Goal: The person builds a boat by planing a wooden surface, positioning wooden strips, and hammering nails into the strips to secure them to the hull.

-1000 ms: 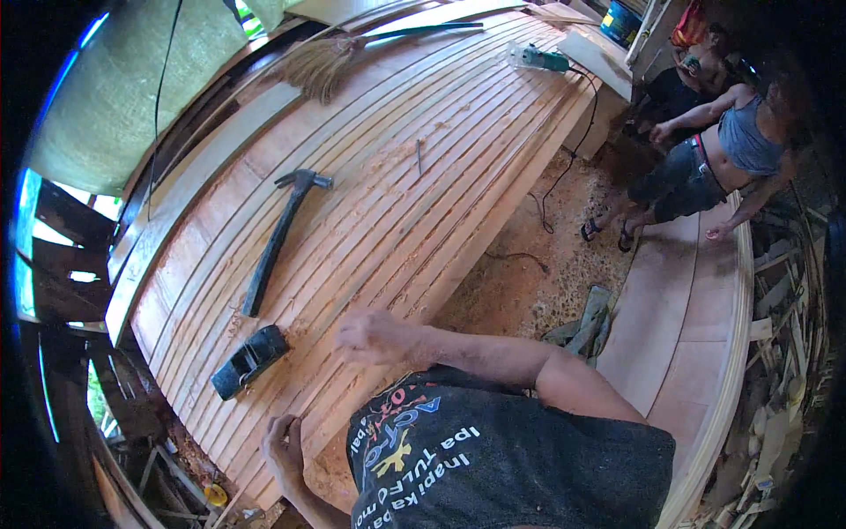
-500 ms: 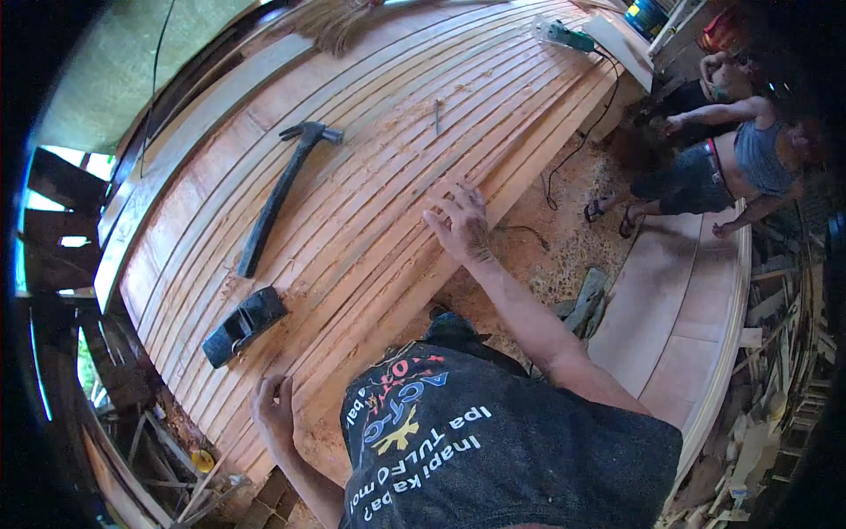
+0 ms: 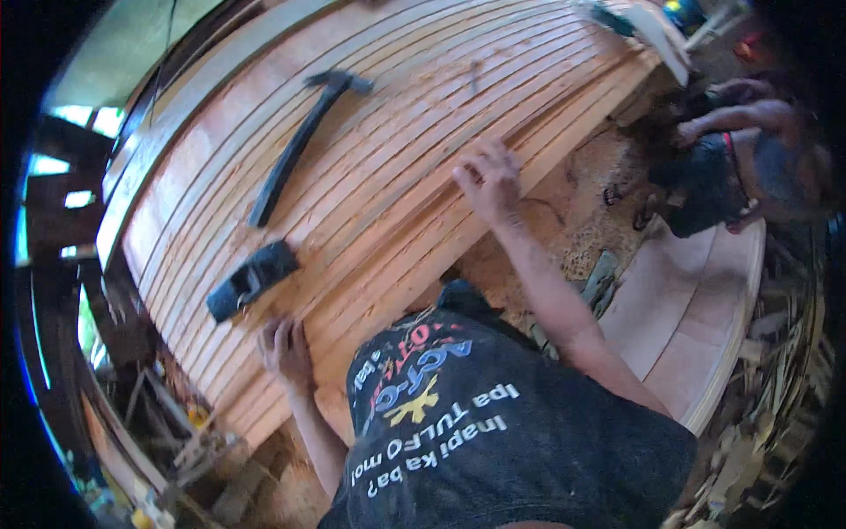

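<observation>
My left hand rests with loosely bent fingers on the near edge of a surface of narrow wooden strips. Farther along that edge, to the right, my right hand lies with its fingers apart and slightly bent over the strips. I see nothing held in either hand, though motion smears the fingers. Just beyond my left hand is a dark hand plane. A claw hammer with a dark handle lies farther off, its head away from me. A nail-like thin piece stands among wood shavings.
A green power tool lies at the far right end, by a pale board. Another person is at the right, above a curved wooden panel. Scrap wood is heaped at the lower right.
The whole view has shifted, so the strips, plane and hammer sit higher and farther right. My left fingers reach slightly more over the wood. The other person's arms have moved.
</observation>
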Demonstrator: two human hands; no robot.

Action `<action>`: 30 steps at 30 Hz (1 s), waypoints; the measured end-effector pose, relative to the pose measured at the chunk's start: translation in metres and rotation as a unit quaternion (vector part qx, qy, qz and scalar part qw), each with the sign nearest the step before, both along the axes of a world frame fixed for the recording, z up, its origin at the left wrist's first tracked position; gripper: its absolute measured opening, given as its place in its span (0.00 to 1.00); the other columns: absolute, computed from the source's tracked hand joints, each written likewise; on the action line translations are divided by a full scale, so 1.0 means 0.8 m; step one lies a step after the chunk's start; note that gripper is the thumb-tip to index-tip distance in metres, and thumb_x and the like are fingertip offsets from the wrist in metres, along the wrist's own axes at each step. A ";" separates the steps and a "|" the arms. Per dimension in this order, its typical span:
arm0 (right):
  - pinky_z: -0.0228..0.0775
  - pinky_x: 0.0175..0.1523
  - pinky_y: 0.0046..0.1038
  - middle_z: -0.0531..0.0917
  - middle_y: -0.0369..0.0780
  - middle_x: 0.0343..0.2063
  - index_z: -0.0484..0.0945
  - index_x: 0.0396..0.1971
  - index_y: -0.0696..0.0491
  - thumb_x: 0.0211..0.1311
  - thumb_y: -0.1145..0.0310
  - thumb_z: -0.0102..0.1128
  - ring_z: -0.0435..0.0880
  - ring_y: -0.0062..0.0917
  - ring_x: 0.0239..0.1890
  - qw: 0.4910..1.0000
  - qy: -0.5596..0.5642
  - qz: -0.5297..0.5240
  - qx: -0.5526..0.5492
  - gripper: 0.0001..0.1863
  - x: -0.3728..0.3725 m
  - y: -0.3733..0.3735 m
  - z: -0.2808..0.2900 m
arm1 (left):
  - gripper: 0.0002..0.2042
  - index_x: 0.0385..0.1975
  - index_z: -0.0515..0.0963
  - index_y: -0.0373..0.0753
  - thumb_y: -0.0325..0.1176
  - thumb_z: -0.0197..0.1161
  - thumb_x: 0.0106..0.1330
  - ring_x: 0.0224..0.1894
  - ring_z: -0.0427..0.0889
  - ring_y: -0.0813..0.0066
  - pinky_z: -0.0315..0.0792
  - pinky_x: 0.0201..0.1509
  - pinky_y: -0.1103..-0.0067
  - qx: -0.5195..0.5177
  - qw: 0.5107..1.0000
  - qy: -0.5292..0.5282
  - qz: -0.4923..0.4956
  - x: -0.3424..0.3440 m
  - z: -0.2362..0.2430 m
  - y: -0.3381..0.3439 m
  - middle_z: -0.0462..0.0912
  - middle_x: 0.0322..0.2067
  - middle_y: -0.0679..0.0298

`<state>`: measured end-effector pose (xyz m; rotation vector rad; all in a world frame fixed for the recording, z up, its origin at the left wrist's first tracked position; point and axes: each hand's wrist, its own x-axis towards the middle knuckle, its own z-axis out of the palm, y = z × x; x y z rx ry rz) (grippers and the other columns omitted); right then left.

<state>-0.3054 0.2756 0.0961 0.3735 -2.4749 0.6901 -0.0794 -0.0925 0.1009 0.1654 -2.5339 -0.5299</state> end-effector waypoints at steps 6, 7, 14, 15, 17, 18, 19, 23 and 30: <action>0.55 0.61 0.51 0.78 0.42 0.48 0.81 0.38 0.48 0.52 0.54 0.66 0.70 0.42 0.57 0.998 -0.023 0.054 -0.036 0.17 -0.007 0.013 -0.018 | 0.07 0.31 0.79 0.39 0.30 0.68 0.54 0.37 0.77 0.59 0.69 0.42 0.68 -0.009 1.000 -0.003 0.000 -0.002 -0.001 -0.003 0.79 0.33 0.59; 0.54 0.62 0.51 0.78 0.42 0.49 0.82 0.39 0.47 0.52 0.52 0.67 0.70 0.41 0.58 0.999 -0.001 0.037 0.012 0.18 -0.005 0.010 -0.011 | 0.08 0.32 0.78 0.39 0.30 0.68 0.54 0.37 0.77 0.59 0.69 0.42 0.68 0.005 1.000 0.001 -0.014 -0.002 0.002 -0.004 0.79 0.32 0.59; 0.50 0.65 0.50 0.77 0.40 0.53 0.82 0.41 0.44 0.47 0.45 0.69 0.67 0.41 0.63 0.996 0.016 0.075 0.041 0.24 -0.008 0.013 -0.015 | 0.08 0.31 0.78 0.40 0.28 0.68 0.52 0.34 0.76 0.62 0.69 0.39 0.70 0.022 0.999 -0.009 -0.026 0.007 0.026 -0.008 0.79 0.31 0.61; 0.50 0.66 0.48 0.77 0.40 0.54 0.82 0.41 0.45 0.46 0.44 0.70 0.67 0.41 0.63 0.996 0.019 0.071 0.057 0.25 -0.009 0.014 -0.015 | 0.08 0.31 0.78 0.40 0.28 0.68 0.52 0.34 0.76 0.62 0.69 0.39 0.70 0.022 0.999 -0.012 -0.022 0.007 0.030 -0.007 0.79 0.31 0.61; 0.50 0.66 0.47 0.77 0.40 0.54 0.82 0.41 0.46 0.46 0.44 0.69 0.67 0.41 0.62 0.995 0.024 0.083 0.044 0.26 -0.008 0.013 -0.016 | 0.08 0.30 0.78 0.40 0.27 0.69 0.51 0.34 0.76 0.63 0.69 0.38 0.71 0.031 0.999 -0.015 -0.025 0.007 0.042 -0.006 0.78 0.30 0.62; 0.51 0.67 0.45 0.77 0.40 0.53 0.82 0.41 0.46 0.46 0.43 0.69 0.67 0.41 0.62 0.995 0.032 0.090 0.032 0.27 -0.008 0.012 -0.014 | 0.08 0.30 0.78 0.40 0.27 0.69 0.51 0.34 0.76 0.63 0.69 0.38 0.71 0.032 0.999 -0.017 -0.021 0.008 0.047 -0.005 0.78 0.30 0.62; 0.51 0.67 0.45 0.77 0.40 0.53 0.82 0.41 0.46 0.46 0.43 0.69 0.67 0.41 0.62 0.995 0.030 0.094 0.032 0.27 -0.007 0.012 -0.012 | 0.08 0.30 0.78 0.39 0.27 0.69 0.51 0.34 0.76 0.63 0.69 0.38 0.71 0.024 0.999 -0.013 -0.025 0.009 0.051 -0.005 0.78 0.30 0.62; 0.52 0.68 0.44 0.75 0.41 0.55 0.79 0.44 0.48 0.47 0.44 0.69 0.66 0.42 0.63 0.991 0.061 0.121 0.018 0.29 -0.001 0.006 -0.001 | 0.09 0.31 0.79 0.39 0.26 0.70 0.51 0.33 0.76 0.64 0.69 0.37 0.71 -0.008 1.000 -0.006 -0.021 0.013 0.072 -0.001 0.78 0.29 0.63; 0.52 0.68 0.46 0.73 0.43 0.56 0.76 0.47 0.50 0.52 0.45 0.66 0.65 0.43 0.63 0.989 0.093 0.112 -0.001 0.29 -0.003 0.009 -0.005 | 0.09 0.31 0.79 0.39 0.26 0.71 0.49 0.32 0.76 0.66 0.69 0.37 0.71 -0.030 0.999 0.000 -0.021 0.015 0.095 0.006 0.78 0.29 0.64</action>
